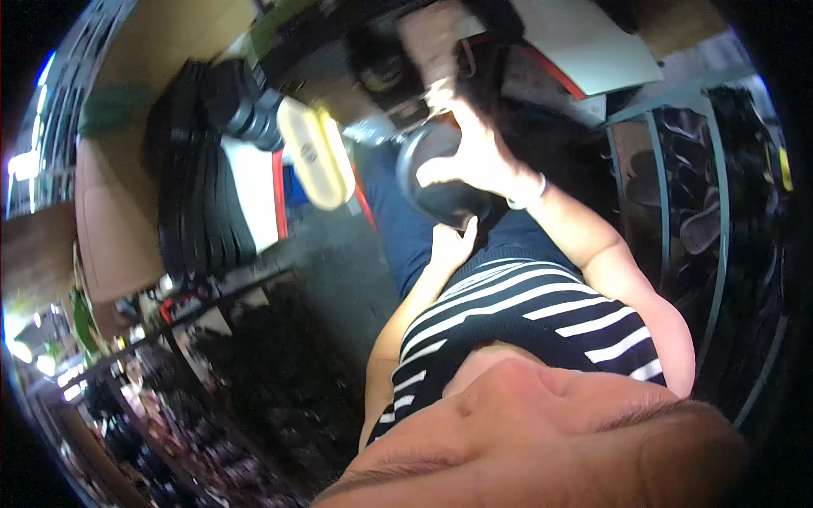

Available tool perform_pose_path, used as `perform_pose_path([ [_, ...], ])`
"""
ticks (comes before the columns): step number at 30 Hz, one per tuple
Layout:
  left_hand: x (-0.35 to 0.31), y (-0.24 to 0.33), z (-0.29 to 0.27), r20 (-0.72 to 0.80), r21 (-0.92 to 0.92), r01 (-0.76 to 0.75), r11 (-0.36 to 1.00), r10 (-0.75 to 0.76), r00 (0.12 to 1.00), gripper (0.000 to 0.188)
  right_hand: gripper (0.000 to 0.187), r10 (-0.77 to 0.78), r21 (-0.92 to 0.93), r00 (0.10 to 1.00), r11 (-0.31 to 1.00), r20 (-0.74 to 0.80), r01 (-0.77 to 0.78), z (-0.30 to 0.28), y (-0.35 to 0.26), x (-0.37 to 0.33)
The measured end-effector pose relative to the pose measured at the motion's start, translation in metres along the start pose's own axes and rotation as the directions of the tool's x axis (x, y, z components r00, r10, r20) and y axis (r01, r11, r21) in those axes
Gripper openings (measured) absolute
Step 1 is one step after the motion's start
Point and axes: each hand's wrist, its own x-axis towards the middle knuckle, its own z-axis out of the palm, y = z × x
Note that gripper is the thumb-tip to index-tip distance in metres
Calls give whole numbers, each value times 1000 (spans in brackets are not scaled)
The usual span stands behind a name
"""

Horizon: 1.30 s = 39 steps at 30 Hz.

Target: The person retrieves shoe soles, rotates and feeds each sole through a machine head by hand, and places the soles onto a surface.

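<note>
A black, smooth, rounded piece, shoe-like in shape, sits over my lap; blur hides its exact kind. My right hand grips it from above, the thumb pressed on its upper face and the fingers around the far side. At its near end my left hand pinches the lower edge between thumb and fingers. Left of the piece stands a long, pale yellow, rounded-end object with a dark mark on its face. A crumpled clear plastic piece lies between the two.
Long black curved strips are stacked on the left beside a brown board. A rack with dark shoe-like items stands on the right. More racks fill the lower left. A white panel with red edging is at the far right.
</note>
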Motion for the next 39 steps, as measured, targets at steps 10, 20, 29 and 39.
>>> perform_pose_path([
  [10,107,72,11,473,-405,82,910,132,871,62,71,-126,-404,935,914,-330,-20,-106,91,-3],
  [20,4,-35,-28,431,-207,545,813,-424,797,36,64,147,-530,911,773,-385,-348,-180,189,189],
  [29,7,-37,-54,388,-536,602,591,-461,798,31,60,-314,-699,661,546,-681,-461,-439,305,180],
  [39,52,6,-43,318,-579,511,636,-401,859,35,36,-308,-789,902,612,-303,-56,-321,219,63],
])
